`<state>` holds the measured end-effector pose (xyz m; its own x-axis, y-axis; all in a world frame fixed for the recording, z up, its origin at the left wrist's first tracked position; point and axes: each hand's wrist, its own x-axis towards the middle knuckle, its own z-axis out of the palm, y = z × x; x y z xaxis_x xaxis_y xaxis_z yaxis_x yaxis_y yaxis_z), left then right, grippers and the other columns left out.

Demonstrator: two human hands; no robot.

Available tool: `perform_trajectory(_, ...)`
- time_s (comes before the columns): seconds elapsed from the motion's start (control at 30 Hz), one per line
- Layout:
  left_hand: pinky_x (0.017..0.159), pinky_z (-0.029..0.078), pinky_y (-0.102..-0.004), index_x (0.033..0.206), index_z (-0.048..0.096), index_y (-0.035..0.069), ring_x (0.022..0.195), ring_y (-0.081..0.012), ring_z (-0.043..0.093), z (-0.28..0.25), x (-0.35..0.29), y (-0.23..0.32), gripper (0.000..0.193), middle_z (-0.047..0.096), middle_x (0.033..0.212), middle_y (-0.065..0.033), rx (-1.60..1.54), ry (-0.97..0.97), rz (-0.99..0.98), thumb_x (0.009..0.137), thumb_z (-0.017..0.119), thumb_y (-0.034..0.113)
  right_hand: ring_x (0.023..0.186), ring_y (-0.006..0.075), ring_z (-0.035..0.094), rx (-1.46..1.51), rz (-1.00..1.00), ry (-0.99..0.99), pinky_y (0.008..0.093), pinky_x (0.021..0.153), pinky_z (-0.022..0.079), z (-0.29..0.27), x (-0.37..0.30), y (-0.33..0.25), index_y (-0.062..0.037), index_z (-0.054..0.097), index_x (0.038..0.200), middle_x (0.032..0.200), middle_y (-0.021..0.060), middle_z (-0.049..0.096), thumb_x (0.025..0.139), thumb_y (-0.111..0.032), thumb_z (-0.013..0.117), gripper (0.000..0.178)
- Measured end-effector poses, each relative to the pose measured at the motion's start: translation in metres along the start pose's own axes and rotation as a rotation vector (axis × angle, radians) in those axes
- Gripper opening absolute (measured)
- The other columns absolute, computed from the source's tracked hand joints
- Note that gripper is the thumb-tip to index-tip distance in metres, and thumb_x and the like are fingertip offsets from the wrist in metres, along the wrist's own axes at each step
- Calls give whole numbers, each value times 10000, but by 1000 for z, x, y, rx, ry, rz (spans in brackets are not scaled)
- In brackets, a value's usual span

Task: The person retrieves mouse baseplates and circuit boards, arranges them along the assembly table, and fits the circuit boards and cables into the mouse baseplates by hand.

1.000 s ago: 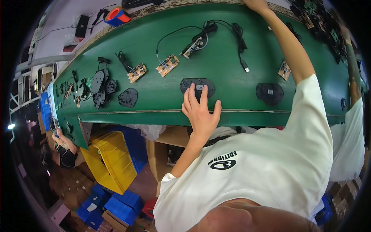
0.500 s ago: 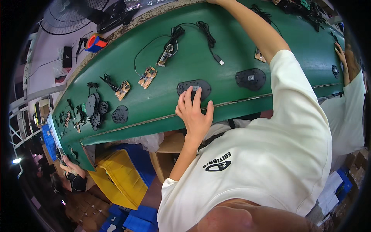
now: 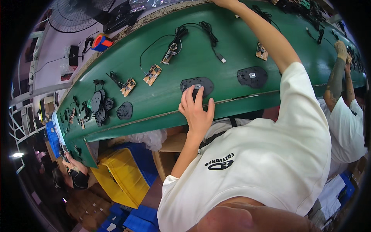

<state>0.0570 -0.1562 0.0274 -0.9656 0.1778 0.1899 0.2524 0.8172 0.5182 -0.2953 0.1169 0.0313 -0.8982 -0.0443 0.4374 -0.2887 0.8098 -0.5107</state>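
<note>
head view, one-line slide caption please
Left hand on a black plastic base plate, right hand at the far edge of the green bench, circuit boards and a USB cable nearby.

Table (image 3: 162,102): green-topped, sweeping across the upper half of the frame, far edge worn
Fan (image 3: 79,14): round wire cage, upper left
Lamp (image 3: 17,155): glowing white, far left
Yellow crate (image 3: 120,176): lower left, tilted against a blue crate (image 3: 143,160)
Cardboard boxes (image 3: 85,207): brown, lower left
Floor (image 3: 154,192): reddish-brown strip, right of the yellow crate

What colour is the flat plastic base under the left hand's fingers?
The flat plastic base is black, clearest in head view.
</note>
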Motion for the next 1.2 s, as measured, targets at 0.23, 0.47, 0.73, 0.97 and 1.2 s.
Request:
perform_trajectory(0.23,1039,269,-510,1266,632,69,1322,-350,396,6,6,-2,475,488,1395,-141,-15,-9,8,825,717,225,844,290,676,446,12,66,387,781,530,-101,-130,-96,-6,657,991,901,152,690,892,-129,635,159)
perform_trajectory(0.47,1063,264,-506,1277,646,97,1324,-380,401,-10,-1,-8,462,448,1442,-203,-51,13,4,837,717,217,870,126,625,789,335,45,283,822,506,-113,-294,-142,25,621,1010,945,55,656,915,-47,671,130)
perform_trajectory(0.73,1069,376,-507,1258,652,81,1278,-436,467,-78,11,-158,442,448,1439,-242,225,553,-196,865,712,276,876,104,612,1337,606,-260,262,787,514,-60,-357,-197,28,601,1064,971,54,644,932,3,634,138)
perform_trajectory(0.97,1033,373,-551,1319,627,148,1277,-425,452,-98,-3,-194,541,481,1411,-237,492,312,-404,910,628,503,785,151,638,886,317,-148,304,723,518,-57,-278,-187,14,598,1030,884,77,659,909,-25,638,133)
perform_trajectory(1.2,1012,351,-537,1309,638,164,1245,-393,438,-53,-4,-104,521,487,1346,-201,278,195,-214,880,678,457,753,317,630,132,-17,-261,401,704,506,-36,-223,-136,-11,619,1049,839,130,636,848,-49,669,210)
